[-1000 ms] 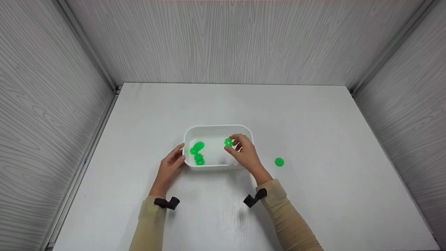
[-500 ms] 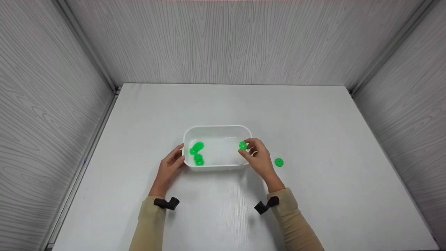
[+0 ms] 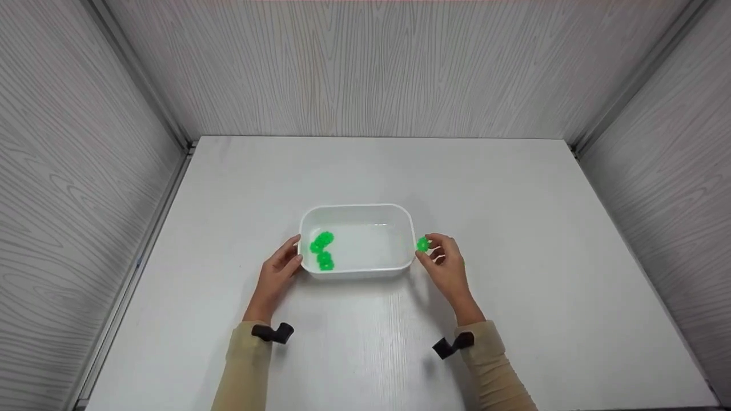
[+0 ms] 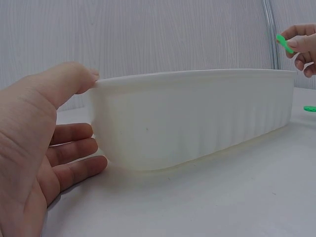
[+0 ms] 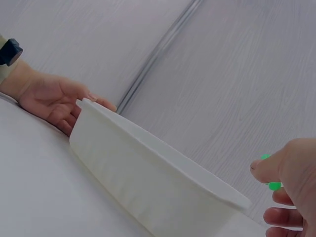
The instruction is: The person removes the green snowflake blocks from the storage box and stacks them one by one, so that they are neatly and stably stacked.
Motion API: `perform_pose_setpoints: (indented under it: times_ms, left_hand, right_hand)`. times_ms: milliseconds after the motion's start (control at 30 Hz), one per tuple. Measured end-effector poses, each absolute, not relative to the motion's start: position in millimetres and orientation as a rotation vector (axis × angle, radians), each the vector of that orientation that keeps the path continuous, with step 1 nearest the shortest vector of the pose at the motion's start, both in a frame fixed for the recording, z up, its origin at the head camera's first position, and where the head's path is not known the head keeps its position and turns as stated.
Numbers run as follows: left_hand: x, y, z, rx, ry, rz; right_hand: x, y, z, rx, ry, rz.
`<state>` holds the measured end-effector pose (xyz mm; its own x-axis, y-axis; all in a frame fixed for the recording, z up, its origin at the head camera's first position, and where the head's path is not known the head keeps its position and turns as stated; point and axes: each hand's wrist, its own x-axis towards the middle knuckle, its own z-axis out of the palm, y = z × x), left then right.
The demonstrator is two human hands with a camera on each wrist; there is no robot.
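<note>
A white plastic tub (image 3: 365, 270) stands on the table with several green notched plastic discs (image 3: 325, 238) in its left part. At its left end my left hand (image 3: 278, 277) holds the tub, thumb at the rim and fingers against the side wall. Just outside the right end, my right hand (image 3: 448, 271) pinches one green notched disc (image 3: 422, 244) between thumb and fingertips. From the left wrist, that disc appears almost edge-on, above rim height. Another loose green disc (image 4: 310, 108) lies on the table to the right of the tub; in the head view my right hand hides it.
The white tabletop (image 3: 514, 200) spreads around the tub on every side. Grey wood-grain panels (image 3: 365, 68) close it in at the back, left and right. Each wrist carries a small black camera (image 3: 273, 333) over a tan sleeve (image 3: 245, 365).
My right hand has moved right, from over the tub's inside to past its right end, carrying the pinched disc. It now covers the loose disc. My left hand and the tub have stayed nearly still.
</note>
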<state>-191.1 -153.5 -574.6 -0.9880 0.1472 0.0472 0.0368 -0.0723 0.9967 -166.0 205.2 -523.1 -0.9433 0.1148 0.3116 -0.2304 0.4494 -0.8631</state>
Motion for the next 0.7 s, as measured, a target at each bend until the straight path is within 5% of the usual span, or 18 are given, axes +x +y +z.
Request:
perform_pose_setpoints:
  times_ms: [700]
  left_hand:
    - [-186.5, -151.3, -562.7, 0.231, 2.043, 2.240]
  right_hand:
    - [-154.8, 272.4, -548.4, -0.178, -2.518, 1.409]
